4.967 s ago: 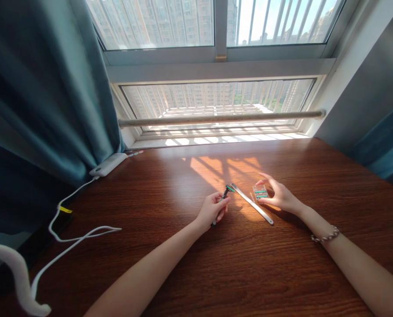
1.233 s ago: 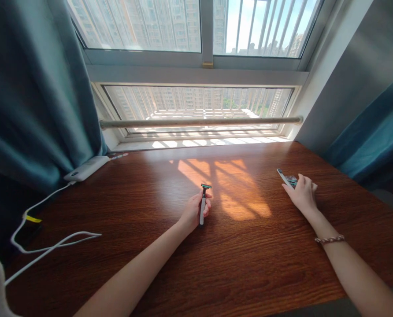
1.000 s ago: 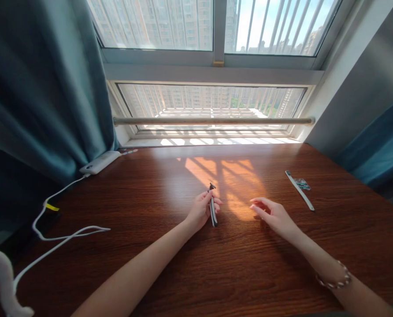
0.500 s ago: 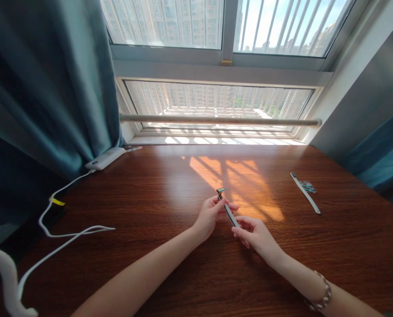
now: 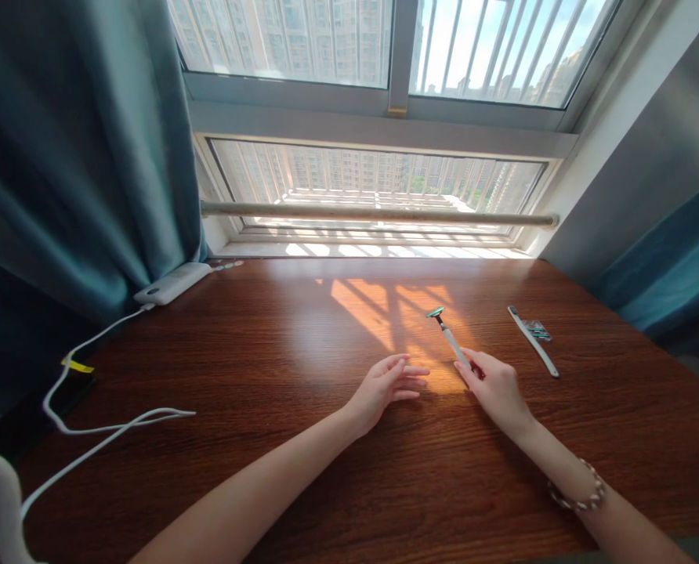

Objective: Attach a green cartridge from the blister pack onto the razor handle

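Note:
A razor [image 5: 454,345] with a pale handle and a green-edged head points away and to the left. My right hand [image 5: 494,385] pinches the lower end of its handle, and a bracelet circles that wrist. To the left, my left hand [image 5: 385,390] is apart from the razor, its fingers loosely stretched out with nothing in them. On the right of the table lies a pale toothbrush [image 5: 534,345] with a dark head. Beside it is a small clear pack [image 5: 537,330] with green and dark pieces inside.
The brown wooden table [image 5: 255,337] reaches to a barred window. At the back left, a white power strip [image 5: 174,283] rests by the blue curtain [image 5: 143,157]. Its white cable [image 5: 99,429] loops over the left side. A thick white curved object [image 5: 0,493] stands at the lower left.
My left hand has let go of the razor. My right hand has carried it right and away from me, and its head has turned. The view has shifted slightly.

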### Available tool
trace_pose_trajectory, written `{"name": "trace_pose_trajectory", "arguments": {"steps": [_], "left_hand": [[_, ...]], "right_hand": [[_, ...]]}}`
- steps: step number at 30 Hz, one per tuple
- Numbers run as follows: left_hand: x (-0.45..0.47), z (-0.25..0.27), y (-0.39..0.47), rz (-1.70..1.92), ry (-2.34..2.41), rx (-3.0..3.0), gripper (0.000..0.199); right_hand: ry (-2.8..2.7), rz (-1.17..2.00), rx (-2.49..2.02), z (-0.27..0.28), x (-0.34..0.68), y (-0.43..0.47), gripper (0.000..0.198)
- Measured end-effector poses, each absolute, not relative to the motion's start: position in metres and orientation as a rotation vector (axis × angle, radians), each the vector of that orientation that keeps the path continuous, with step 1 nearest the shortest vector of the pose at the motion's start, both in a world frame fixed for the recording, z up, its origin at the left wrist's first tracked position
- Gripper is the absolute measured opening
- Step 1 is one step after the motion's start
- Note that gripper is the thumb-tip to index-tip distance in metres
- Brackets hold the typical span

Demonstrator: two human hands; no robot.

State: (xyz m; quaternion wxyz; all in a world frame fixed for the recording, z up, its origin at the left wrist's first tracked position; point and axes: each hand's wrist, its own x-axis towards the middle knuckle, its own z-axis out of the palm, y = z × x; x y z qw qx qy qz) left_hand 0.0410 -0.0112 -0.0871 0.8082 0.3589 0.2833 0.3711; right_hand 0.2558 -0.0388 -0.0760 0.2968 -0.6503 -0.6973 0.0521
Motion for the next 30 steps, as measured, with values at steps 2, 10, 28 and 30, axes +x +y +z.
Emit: {"name": "trace_pose_trajectory", "arguments": {"steps": [2,10,28,30], "left_hand": [[0.042,-0.088,-0.012,0.778,0.618,0.773,0.034],[0.042,-0.091,-0.013,0.772,0.632,0.813,0.036],[0.043,-0.093,-0.013,0.732,0.661,0.862,0.033],[0.043,-0.093,-0.013,0.729,0.668,0.869,0.033]], "right_hand": [[-1.828,-0.084,-1.882,-0.081,0.289,-0.024,0.028],[-1.64,-0.291,-2.178,-0.104,0.371,-0.005,0.03],[-1.498,-0.344,-2.516,-0.106,0.376,-0.012,0.037],[-1.504,-0.34,-2.516,-0.107,0.377,-0.012,0.035]]}}
